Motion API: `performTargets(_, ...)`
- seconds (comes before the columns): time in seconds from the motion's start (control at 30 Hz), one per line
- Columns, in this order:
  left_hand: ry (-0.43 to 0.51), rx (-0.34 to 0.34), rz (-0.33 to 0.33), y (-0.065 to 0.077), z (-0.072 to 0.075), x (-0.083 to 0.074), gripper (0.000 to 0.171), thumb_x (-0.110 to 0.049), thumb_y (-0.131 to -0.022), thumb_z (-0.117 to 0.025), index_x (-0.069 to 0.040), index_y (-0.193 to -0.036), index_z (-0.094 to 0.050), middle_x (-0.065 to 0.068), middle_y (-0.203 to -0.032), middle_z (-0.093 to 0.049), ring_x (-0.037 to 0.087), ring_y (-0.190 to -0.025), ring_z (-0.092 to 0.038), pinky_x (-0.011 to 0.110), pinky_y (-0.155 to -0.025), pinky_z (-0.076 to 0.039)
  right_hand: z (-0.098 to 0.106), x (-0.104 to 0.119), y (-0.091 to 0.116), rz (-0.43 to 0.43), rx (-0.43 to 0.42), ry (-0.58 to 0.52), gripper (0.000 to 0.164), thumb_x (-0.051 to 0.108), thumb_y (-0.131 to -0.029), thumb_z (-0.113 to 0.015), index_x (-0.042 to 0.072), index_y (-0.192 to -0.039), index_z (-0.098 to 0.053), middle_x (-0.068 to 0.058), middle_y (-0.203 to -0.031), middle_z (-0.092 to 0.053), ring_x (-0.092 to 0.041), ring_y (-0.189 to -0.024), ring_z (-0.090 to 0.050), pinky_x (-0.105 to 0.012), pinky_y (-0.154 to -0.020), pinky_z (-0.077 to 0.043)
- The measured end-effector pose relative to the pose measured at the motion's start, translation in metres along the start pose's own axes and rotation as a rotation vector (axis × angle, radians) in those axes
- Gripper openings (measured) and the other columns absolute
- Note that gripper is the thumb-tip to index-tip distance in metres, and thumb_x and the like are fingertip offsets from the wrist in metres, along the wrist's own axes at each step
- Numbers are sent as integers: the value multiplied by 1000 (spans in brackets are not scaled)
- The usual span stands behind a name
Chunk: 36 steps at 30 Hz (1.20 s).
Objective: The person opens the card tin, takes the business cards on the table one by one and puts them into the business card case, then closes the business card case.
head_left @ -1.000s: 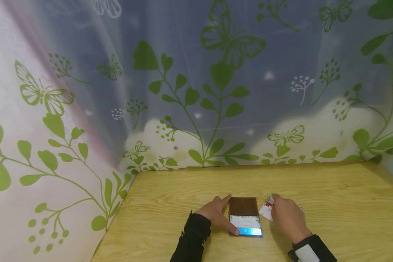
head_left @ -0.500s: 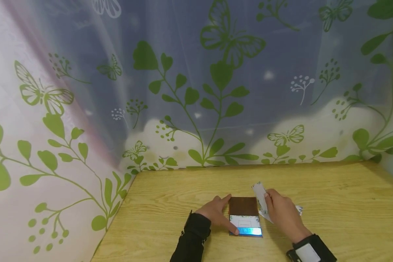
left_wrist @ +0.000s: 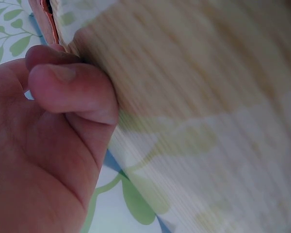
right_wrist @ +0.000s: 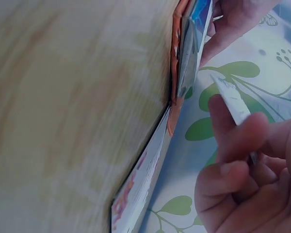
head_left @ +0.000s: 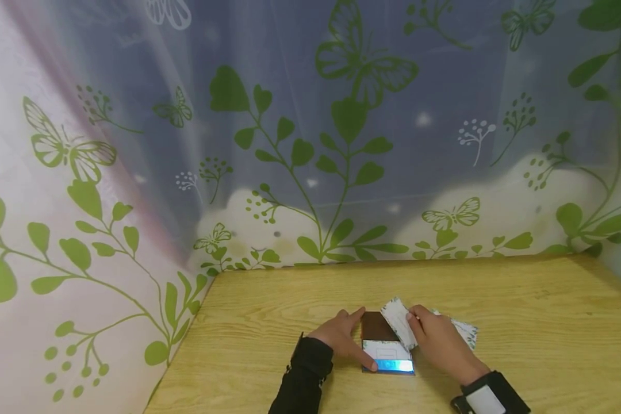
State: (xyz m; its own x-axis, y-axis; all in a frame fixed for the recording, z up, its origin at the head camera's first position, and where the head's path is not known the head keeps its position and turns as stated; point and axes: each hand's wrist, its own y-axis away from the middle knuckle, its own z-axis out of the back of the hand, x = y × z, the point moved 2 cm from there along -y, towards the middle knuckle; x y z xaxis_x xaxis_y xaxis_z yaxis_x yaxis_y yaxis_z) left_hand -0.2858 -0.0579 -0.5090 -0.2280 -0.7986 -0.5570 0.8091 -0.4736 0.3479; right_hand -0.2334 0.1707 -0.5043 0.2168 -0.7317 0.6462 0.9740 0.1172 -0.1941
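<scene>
A small brown card case (head_left: 375, 326) lies opened out on the table. In its lower half sits a white card with a leafy border (head_left: 387, 349), behind a shiny blue strip. My left hand (head_left: 344, 339) holds the case at its left side, thumb on the lower corner and fingers at the top corner. Between thumb and fingers my right hand (head_left: 442, 339) pinches a white card with a leafy edge (head_left: 397, 321), tilted over the case's right side. Another printed card (head_left: 466, 331) lies under and beyond the right hand, partly hidden. In the right wrist view the pinched card (right_wrist: 235, 102) appears nearly edge-on.
The light wood-grain table (head_left: 269, 299) extends around both hands. A curtain with green leaves and butterflies (head_left: 310, 144) hangs along the table's back and left edges.
My right hand has turned its card and brought it left until it overlaps the case. More of the card beneath that hand shows now. The left hand and case stay in place.
</scene>
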Motion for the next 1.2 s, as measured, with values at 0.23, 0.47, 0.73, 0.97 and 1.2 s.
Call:
performTargets(0.23,-3,3,-2,0,-1,1,119,-49,-71,-95,-27,-166,-27,14,-160,-38,35,-141,-45,47,-106,-48,-3,-4,1,3,95,-84,22,6,-105,-55,-4,-124,-61,2,-76,-56,-8,-60,-45,-25,-55,-41)
performTargets(0.47,-9,3,10,-2,-2,2,119,-49,-70,-95,-28,-166,-28,13,-158,-39,34,-139,-47,46,-105,-49,-6,-5,0,9,145,-67,36,1,-96,-63,-7,-131,-60,-5,-100,-65,-11,-69,-47,-27,-59,-39)
performTargets(0.73,10,3,15,-1,-1,-1,119,-50,-71,-94,-27,-166,-27,15,-162,-35,37,-142,-44,48,-108,-47,-5,-4,1,1,215,-28,39,1,-96,-66,-9,-134,-62,-22,-127,-68,-17,-83,-57,-32,-68,-45)
performTargets(0.97,14,3,19,-3,-1,1,118,-49,-71,-94,-29,-166,-28,16,-163,-33,39,-143,-43,50,-108,-47,-6,-4,1,16,238,-28,39,1,-95,-66,-8,-133,-64,-17,-123,-69,-16,-78,-53,-31,-65,-41)
performTargets(1.2,13,12,18,-2,-1,1,118,-48,-71,-94,-29,-166,-27,16,-161,-35,38,-141,-45,50,-107,-48,-8,-5,-1,17,259,-20,39,-2,-91,-67,-8,-130,-68,-5,-102,-68,-18,-80,-50,-31,-66,-41)
